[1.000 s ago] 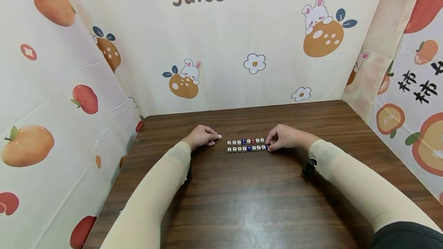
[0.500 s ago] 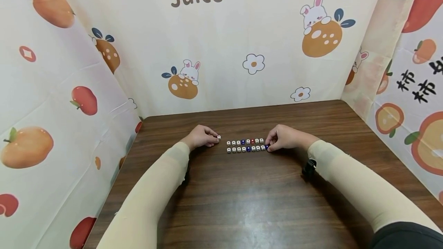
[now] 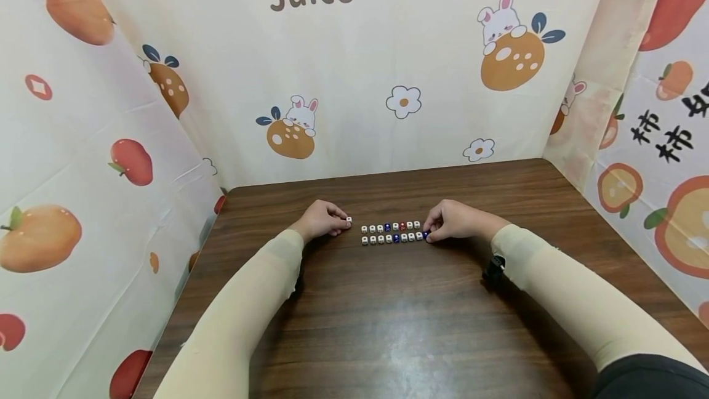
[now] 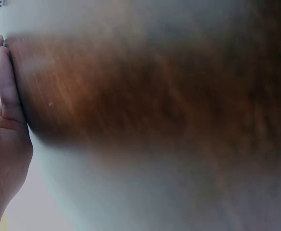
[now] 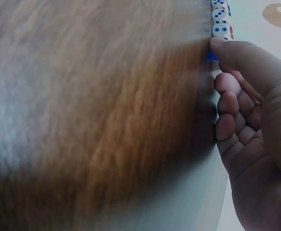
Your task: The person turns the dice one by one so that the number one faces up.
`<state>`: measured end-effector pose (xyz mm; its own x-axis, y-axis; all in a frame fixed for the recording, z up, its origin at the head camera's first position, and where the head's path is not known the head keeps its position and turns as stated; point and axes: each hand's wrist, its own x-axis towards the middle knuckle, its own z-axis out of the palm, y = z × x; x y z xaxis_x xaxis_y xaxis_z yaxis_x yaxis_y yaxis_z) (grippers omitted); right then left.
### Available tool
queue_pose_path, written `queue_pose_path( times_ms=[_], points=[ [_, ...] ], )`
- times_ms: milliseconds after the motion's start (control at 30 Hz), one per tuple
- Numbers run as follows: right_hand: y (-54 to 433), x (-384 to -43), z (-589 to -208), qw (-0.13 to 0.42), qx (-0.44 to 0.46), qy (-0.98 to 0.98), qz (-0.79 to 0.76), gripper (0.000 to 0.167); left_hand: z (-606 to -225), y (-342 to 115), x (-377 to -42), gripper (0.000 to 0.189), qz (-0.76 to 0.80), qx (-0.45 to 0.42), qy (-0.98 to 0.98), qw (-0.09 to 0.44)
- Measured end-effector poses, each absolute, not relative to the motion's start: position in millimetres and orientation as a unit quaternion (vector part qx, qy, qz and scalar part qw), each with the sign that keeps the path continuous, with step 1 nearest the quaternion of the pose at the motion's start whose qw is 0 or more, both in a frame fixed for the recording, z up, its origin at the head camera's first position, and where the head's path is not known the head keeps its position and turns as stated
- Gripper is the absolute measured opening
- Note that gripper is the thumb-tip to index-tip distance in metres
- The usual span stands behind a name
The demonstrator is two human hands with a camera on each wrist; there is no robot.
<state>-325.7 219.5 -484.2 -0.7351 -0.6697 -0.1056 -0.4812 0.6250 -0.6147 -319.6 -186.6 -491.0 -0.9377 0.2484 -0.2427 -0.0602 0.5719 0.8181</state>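
In the head view my left hand (image 3: 321, 219) pinches a white die (image 3: 349, 220) at its fingertips, just left of two rows of dice. The near row (image 3: 388, 239) is mostly white with a blue die in it. The far row (image 3: 380, 228) is white with one blue and one red die. At the right end of the near row, the thumb and finger of my right hand (image 3: 455, 219) pinch a blue die (image 3: 426, 235). Most of that blue die (image 5: 211, 57) is hidden by the thumb in the right wrist view. The left wrist view shows the left palm (image 4: 8, 154) beside the tabletop.
The dice stand on a dark brown wooden table (image 3: 354, 325). Behind it hangs a pale curtain (image 3: 354, 66) with fruit and rabbit prints, and similar sheets close in both sides. A black band (image 3: 495, 268) is on the right wrist.
The whole head view has drifted slightly left. The left fingers have shifted a little around the white die; the right hand keeps its place at the row's end.
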Motion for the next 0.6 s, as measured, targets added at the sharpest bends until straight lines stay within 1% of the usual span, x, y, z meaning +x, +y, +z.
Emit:
queue_pose_path(
  times_ms=[400, 600],
  points=[
    [214, -316, -481, 0.128, -0.317, 0.899, -0.273, 0.007, -493, -185, -319, 0.016, 0.459, 0.056, 0.873, 0.155],
    [215, -312, -482, 0.125, -0.302, 0.906, -0.270, 0.005, -493, -185, -318, 0.016, 0.461, 0.052, 0.872, 0.155]
  ],
)
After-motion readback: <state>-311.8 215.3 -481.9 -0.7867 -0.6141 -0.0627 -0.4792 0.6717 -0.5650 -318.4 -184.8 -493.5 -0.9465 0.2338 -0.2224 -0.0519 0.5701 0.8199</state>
